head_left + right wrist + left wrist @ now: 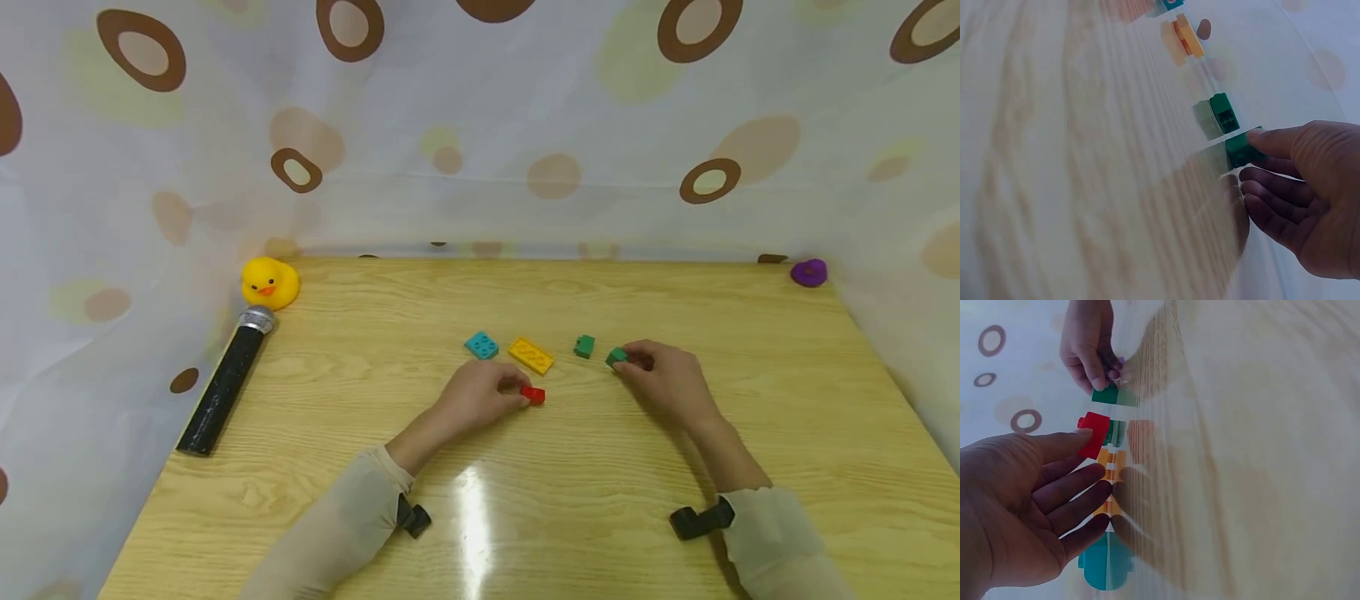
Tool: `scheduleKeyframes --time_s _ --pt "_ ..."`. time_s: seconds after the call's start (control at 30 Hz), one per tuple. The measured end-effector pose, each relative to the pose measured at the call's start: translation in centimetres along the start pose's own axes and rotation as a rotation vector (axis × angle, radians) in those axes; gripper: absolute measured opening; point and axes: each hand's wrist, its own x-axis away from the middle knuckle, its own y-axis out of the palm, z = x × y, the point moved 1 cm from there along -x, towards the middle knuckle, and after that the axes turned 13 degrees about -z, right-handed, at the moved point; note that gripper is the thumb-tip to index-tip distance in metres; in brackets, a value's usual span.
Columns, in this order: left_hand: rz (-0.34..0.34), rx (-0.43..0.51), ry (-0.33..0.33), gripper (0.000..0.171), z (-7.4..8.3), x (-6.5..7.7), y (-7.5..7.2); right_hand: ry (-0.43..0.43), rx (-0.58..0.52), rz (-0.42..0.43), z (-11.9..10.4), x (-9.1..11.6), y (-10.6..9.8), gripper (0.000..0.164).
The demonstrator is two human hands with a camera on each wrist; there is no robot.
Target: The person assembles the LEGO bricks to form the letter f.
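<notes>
My left hand [480,395] pinches a small red toy brick [533,395] between thumb and fingers, just above or at the tabletop; I cannot tell if it touches. In the left wrist view the red brick [1094,434] sits at the thumb tip, the other fingers spread below it. With thumb and fingers my right hand [666,379] pinches a green brick [617,357], low at the table surface. A second green brick [584,347] lies just left of it. Farther left are a yellow brick [531,355] and a blue brick [482,345], studs facing up.
A yellow rubber duck [270,283] stands at the back left corner, beside a black microphone [225,383] along the left edge. A purple duck-like toy [809,272] sits at the back right corner. Patterned curtains [495,108] enclose the wooden table [585,500].
</notes>
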Motion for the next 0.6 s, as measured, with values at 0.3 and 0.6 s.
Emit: scheduleKeyframes --time_s 0.3,0.6 --pt "-0.003 -0.089 0.019 0.019 0.13 -0.24 0.23 -0.025 0.003 0.039 0.09 0.00 0.05 0.038" --pt "-0.001 -0.111 0.025 0.017 0.29 -0.62 0.34 -0.030 -0.028 0.015 -0.36 0.07 -0.53 0.035"
